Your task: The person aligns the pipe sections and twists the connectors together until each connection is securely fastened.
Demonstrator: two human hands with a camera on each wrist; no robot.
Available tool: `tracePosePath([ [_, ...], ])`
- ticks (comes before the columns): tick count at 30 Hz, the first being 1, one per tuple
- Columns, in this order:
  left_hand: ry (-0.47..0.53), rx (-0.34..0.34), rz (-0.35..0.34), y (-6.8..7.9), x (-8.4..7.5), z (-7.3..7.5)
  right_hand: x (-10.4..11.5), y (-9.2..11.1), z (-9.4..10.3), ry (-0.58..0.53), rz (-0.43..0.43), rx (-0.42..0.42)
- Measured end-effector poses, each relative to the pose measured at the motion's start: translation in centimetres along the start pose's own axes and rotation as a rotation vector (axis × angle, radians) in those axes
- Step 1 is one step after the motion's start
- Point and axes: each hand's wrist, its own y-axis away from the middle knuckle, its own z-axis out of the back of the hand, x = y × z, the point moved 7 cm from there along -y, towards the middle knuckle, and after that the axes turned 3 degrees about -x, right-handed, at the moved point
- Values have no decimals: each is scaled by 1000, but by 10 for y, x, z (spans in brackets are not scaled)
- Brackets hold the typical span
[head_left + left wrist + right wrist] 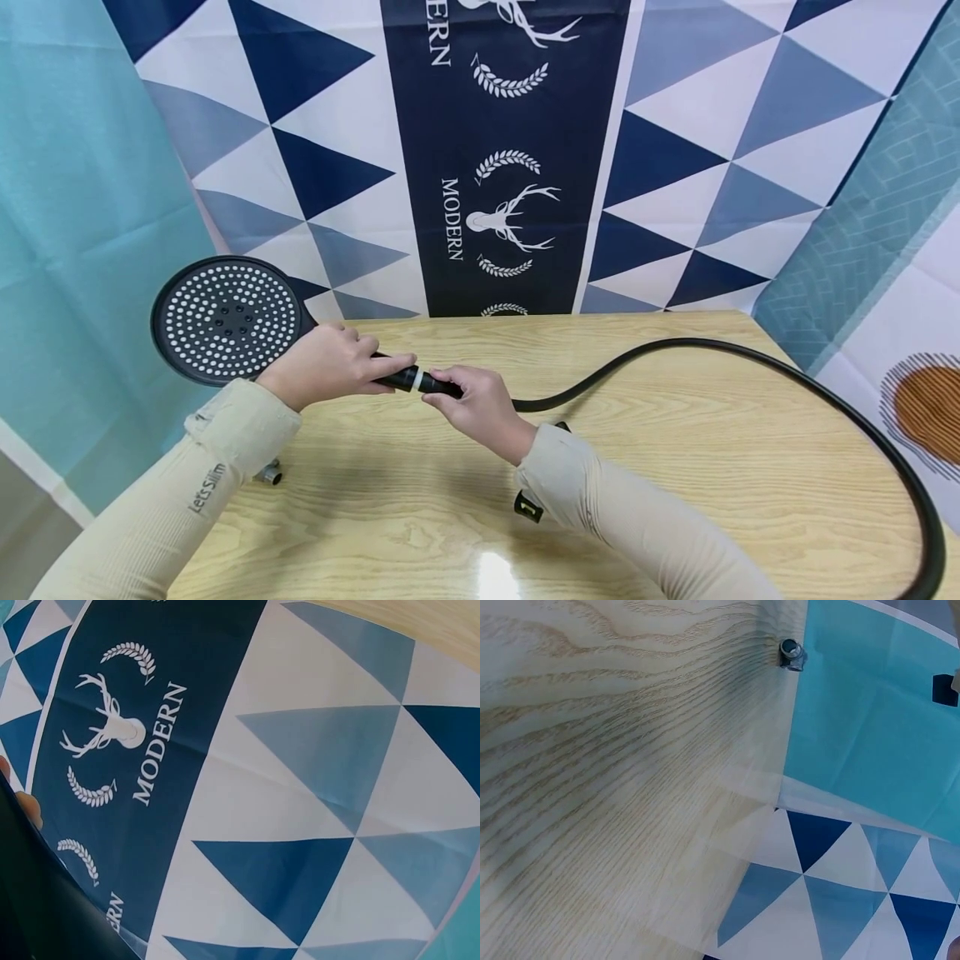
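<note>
My left hand (330,364) grips the handle of a black shower head (231,321), whose round face with pale nozzles is turned toward the head camera. In my right hand (483,408) is the end of a black shower hose (678,342), pinched between thumb and fingers. Handle and hose end meet in line between the hands, with a pale ring (417,380) at the joint. Both hands are raised over the table. In the left wrist view, only a dark edge of the shower head (45,892) and some fingertips (28,808) show.
The hose loops across the right side of the wooden table (420,508). A small metal fitting (270,473) lies near the left edge, partly behind the left sleeve. Below the right forearm sits a black and yellow object (528,506), partly covered. Patterned curtains (502,167) hang behind.
</note>
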Motion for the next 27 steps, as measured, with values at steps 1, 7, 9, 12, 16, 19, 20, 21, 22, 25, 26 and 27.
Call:
tracePosePath([
  [1, 2, 0, 1, 0, 0, 0, 0, 0, 0, -1, -8, 4],
  [7, 8, -10, -3, 2, 0, 0, 1, 0, -2, 2, -56, 59],
  [9, 13, -16, -5, 1, 0, 1, 1, 0, -3, 15, -72, 81],
  [12, 20, -21, -8, 1, 0, 2, 0, 0, -5, 30, -90, 113],
  [16, 23, -19, -12, 0, -1, 2, 0, 1, -7, 24, -116, 154],
  [19, 24, -12, -15, 1, -2, 0, -1, 2, -9, 6, -153, 175],
  [20, 24, -9, -17, 1, -2, 0, -2, 3, -9, -1, -168, 180],
  [21, 23, -7, -18, 1, -2, 0, -2, 3, -9, -5, -183, 184],
  [22, 21, -6, -20, 1, -2, 0, -2, 3, -10, -9, -195, 188],
  [25, 15, -1, -23, 1, -3, 0, -3, 3, -11, -7, -209, 198],
  [26, 15, 0, -24, 1, -2, 0, -3, 3, -11, -6, -210, 201],
  [27, 14, 0, -23, 1, -3, 0, -3, 3, -11, -3, -210, 204],
])
